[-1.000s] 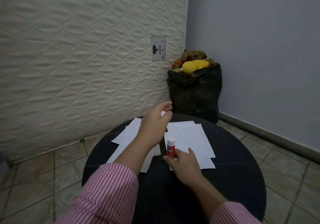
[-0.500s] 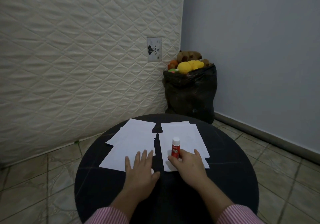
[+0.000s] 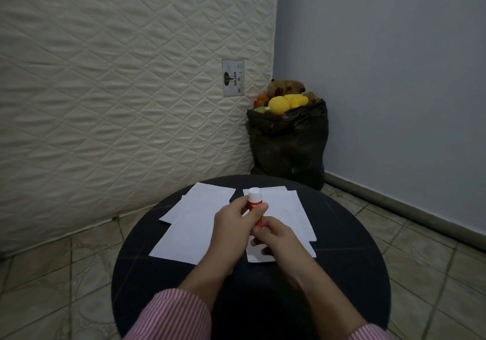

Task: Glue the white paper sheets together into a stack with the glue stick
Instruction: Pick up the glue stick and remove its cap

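Two bare hands meet above the middle of a round black table (image 3: pixel 349 274), both closed on a single glue stick (image 3: pixel 255 201): the right hand (image 3: pixel 274 237) grips the red barrel from below, while the left hand (image 3: pixel 234 222) pinches it higher up, thumb and fingers wrapped just under the white cap. The stick stands nearly upright between the two hands, lifted clear of the tabletop, its cap on and pointing away from the person. Two striped pink-and-white sleeves show at the bottom edge, the left sleeve (image 3: pixel 173 316) in fuller view than the right sleeve (image 3: pixel 368 333). Beneath and around the hands lie two groups of white paper sheets, overlapping so that an exact count cannot be made: the left group of sheets (image 3: pixel 192 224), with at least three fanned corners showing, and the right group of sheets (image 3: pixel 286 203), again with several staggered edges, partly hidden by the right hand. A narrow strip of dark table separates the two groups. Beyond the table, one black plastic bag (image 3: pixel 288 145) sits in the corner, topped with soft toys, among them a yellow toy (image 3: pixel 286 102) and a brown toy (image 3: pixel 285 87). A quilted cream mattress (image 3: pixel 118 82) leans upright at left, bearing one label (image 3: pixel 233 78); a grey wall (image 3: pixel 394 63) and tiled floor (image 3: pixel 420 247) fill the right.
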